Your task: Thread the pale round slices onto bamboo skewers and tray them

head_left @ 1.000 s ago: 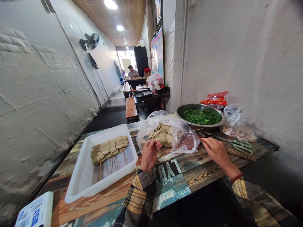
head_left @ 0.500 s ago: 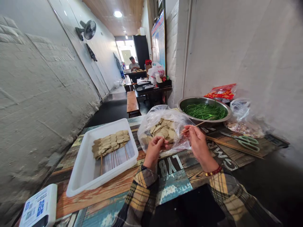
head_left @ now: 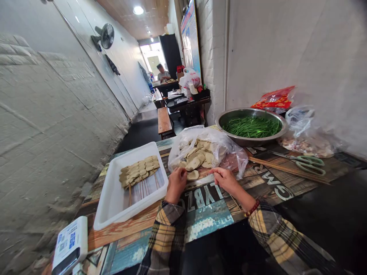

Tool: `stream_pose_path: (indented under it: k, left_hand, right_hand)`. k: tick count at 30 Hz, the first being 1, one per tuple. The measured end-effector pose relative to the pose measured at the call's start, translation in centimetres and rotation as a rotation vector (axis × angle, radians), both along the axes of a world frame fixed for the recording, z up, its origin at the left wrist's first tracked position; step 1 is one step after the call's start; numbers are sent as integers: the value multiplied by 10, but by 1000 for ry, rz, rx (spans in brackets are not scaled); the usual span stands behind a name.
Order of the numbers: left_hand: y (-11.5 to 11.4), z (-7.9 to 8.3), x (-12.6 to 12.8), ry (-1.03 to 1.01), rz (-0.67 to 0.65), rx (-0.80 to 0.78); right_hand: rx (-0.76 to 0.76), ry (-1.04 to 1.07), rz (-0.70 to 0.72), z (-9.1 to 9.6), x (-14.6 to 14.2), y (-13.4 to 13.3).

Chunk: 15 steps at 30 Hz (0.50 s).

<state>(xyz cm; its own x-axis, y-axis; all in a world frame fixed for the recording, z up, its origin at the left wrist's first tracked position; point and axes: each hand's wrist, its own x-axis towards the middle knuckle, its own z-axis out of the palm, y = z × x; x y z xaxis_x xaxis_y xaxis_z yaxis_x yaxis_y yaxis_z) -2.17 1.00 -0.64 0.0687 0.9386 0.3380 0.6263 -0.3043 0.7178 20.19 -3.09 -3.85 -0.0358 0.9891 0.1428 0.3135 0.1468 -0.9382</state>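
My left hand [head_left: 176, 185] is closed at the front edge of a clear plastic bag [head_left: 231, 152], its fingertips on a thin round beige slice [head_left: 193, 175]. More such slices [head_left: 200, 154] lie heaped in the bag's mouth. To the right, my right hand [head_left: 228, 184] pinches a thin wooden skewer [head_left: 234, 201], whose shaft runs under the palm towards the wrist. On the left, a white plastic tray [head_left: 104, 206] contains rows of threaded slices [head_left: 139, 172], their sticks pointing towards me.
Behind the bag on the right stands a steel basin [head_left: 250, 140] of green chives [head_left: 252, 126]. Loose skewers [head_left: 289, 170] and green-handled scissors [head_left: 309, 164] lie on the right. A white box-shaped device [head_left: 70, 242] sits front left. A person [head_left: 163, 74] sits far back.
My right hand has come left and down from beside the basin, turning the skewer under its palm. My left hand has drawn back slightly to the bag's front edge. The view has shifted.
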Motion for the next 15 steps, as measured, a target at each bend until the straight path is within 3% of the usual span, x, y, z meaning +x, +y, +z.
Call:
stream_pose_path:
  k: [8,15]
  left_hand:
    - [-9,-11,-2,288,-54,-10]
    - [-6,-14,1,-40,-80,-16]
  right_hand:
    - [54,-101,10,3,3,-3]
    - [49,-52,6,-1,3,2]
